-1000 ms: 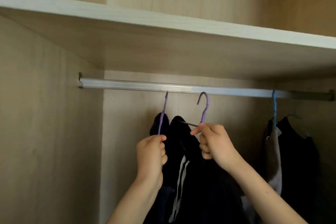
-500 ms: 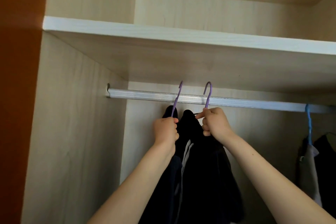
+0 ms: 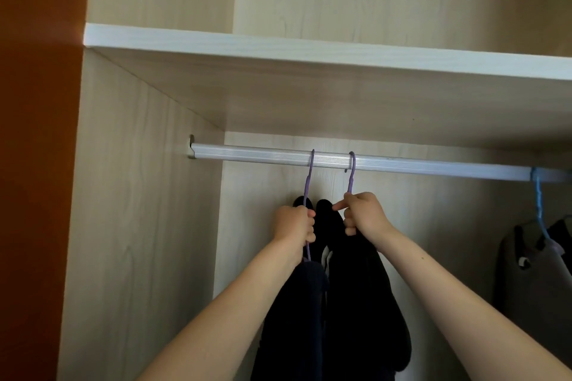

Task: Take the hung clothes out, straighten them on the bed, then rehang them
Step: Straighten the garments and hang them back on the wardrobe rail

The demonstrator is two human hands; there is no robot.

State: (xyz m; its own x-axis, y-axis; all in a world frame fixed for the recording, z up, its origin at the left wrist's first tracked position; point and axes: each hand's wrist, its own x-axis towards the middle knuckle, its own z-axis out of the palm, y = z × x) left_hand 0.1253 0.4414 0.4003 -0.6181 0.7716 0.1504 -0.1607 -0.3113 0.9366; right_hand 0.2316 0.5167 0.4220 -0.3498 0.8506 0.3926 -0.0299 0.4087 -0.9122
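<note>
– While we are looking up into the wardrobe, what are we seeing at the far left?

– We are seeing an orange panel [image 3: 37,164], then the pale wooden side wall [image 3: 139,241], with a shelf [image 3: 309,48] running across above a silver rail [image 3: 247,153].

– And where are our hands sitting?

– We are reaching both up under the rail. Our left hand [image 3: 294,226] is curling its fingers round the stem of a purple hanger [image 3: 309,173], whose hook is lying over the rail. A dark garment [image 3: 294,318] is hanging from it below our wrist.

– And the right?

– Just beside it, our right hand [image 3: 362,213] is gripping the stem of a second purple hanger [image 3: 352,170], fingers curled, forefinger sticking out to the left. That hook is sitting over the rail too, and a black garment [image 3: 365,303] is hanging from it, touching the first one.

– Anything further right?

– Well apart from our hands, a blue hanger [image 3: 539,204] is hanging on the rail, carrying a grey garment [image 3: 532,275].
</note>
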